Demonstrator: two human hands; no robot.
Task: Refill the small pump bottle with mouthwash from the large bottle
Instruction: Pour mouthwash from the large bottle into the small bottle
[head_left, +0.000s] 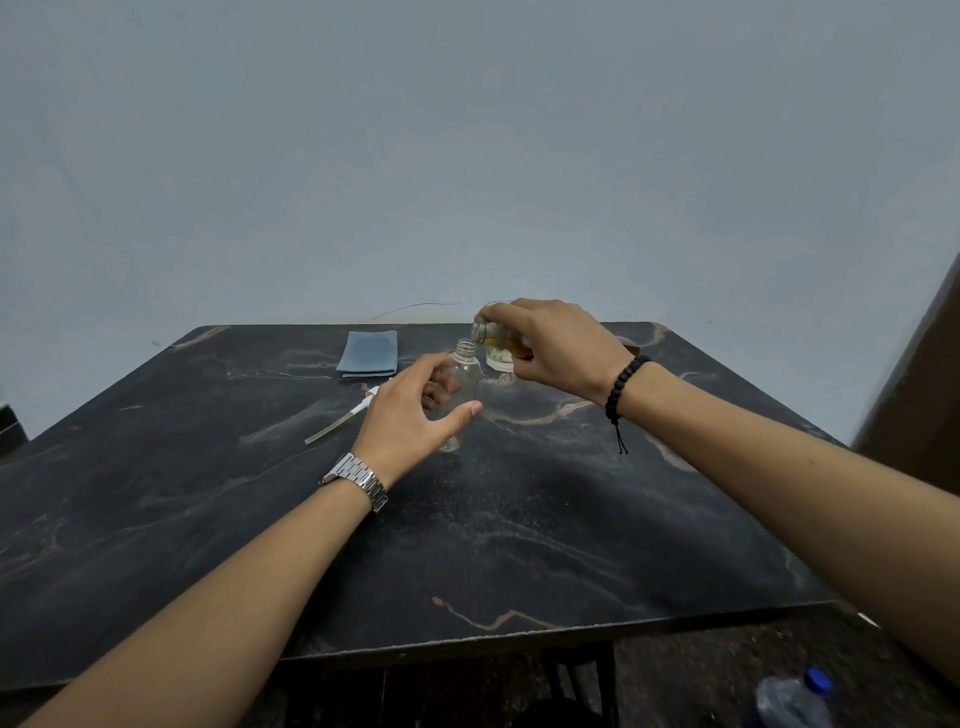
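A small clear bottle stands upright on the black marble table, its neck open. My left hand wraps around its lower body. My right hand grips a larger bottle holding amber liquid, tipped sideways with its open mouth just above and to the right of the small bottle's neck. Most of the large bottle is hidden under my fingers. The white pump head with its dip tube lies flat on the table to the left of my left hand.
A folded blue-grey cloth lies at the back of the table. A clear glass stands behind my right hand. A plastic water bottle with a blue cap sits on the floor at the lower right. A pale wall rises behind.
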